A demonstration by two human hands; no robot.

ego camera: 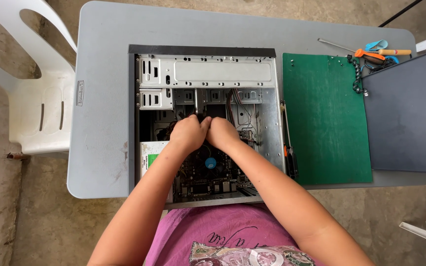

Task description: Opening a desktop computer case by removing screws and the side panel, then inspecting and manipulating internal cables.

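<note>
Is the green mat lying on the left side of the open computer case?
No, the green mat lies on the table to the right of the open computer case.

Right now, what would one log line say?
left hand: inside PC case | right hand: beside it, touching | grip: unclear | mat: right

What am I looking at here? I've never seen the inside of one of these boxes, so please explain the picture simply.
The single picture comes from a camera worn on a person's head, looking straight down at their own arms. On a grey table lies an open desktop computer case on its side, showing metal drive bays, wires and the circuit board with its round fan. The left hand and right hand are pressed close together inside the case; what the fingers grip is hidden. Beside the case lie a green mat, the dark removed side panel, and orange-handled tools. A white plastic chair stands at the left.
</note>
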